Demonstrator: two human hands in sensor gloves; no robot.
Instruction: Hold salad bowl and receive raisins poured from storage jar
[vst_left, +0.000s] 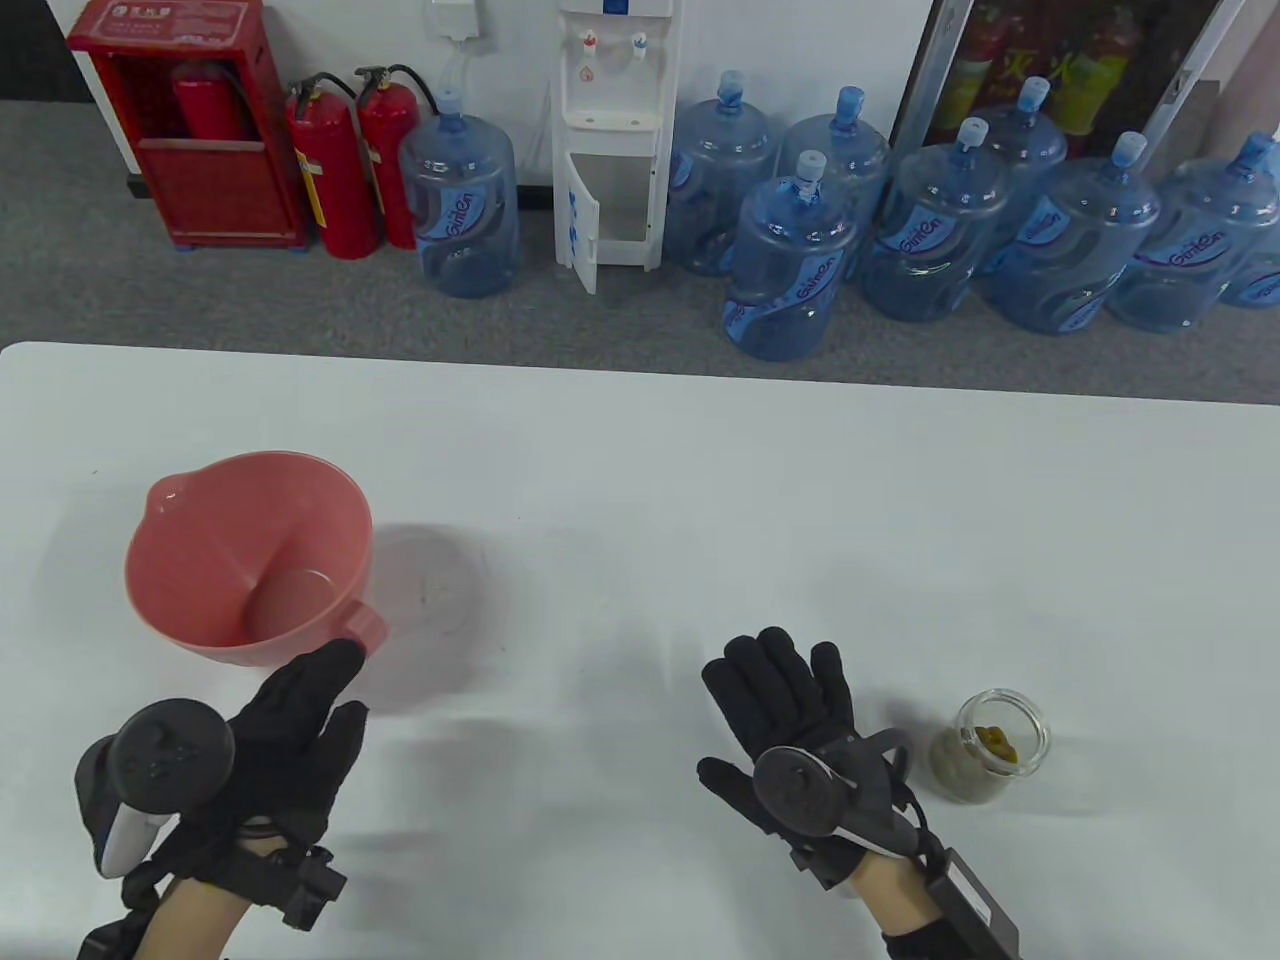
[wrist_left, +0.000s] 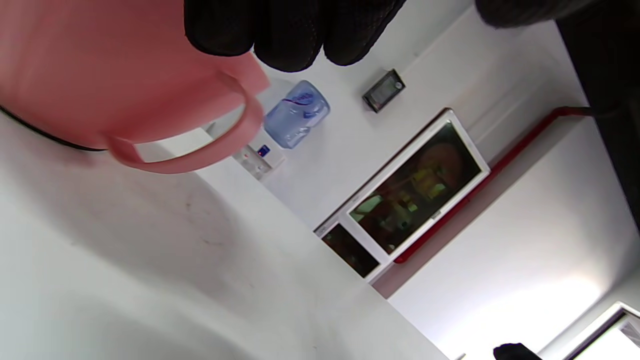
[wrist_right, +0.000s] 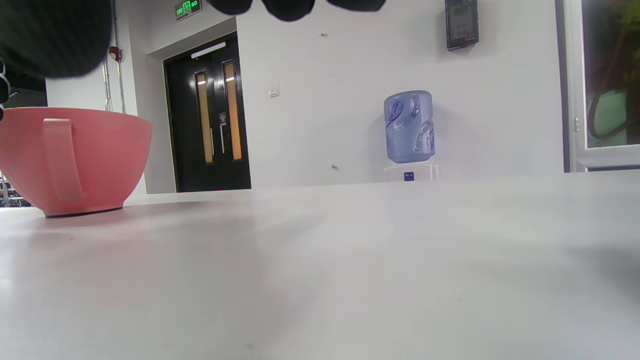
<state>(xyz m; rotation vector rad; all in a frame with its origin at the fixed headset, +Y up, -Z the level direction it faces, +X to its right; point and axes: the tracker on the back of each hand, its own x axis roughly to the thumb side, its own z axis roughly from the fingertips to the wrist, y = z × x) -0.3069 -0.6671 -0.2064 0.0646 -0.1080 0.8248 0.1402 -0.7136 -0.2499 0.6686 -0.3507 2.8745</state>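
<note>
Two gloved hands wait open-fingered on the table: left hand touching the pink salad bowl handle (far left), right hand flat beside the storage jar.

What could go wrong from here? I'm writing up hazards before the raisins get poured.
1. The left hand only reaches toward the handle of the pink bowl and has no grip yet; pouring now could push or tip the bowl.
2. The jar stands open beside the right hand, which is spread flat; a careless sideways move might knock it over.
3. Jar and bowl sit far apart on the table, so raisins may spill while being carried across.
</note>
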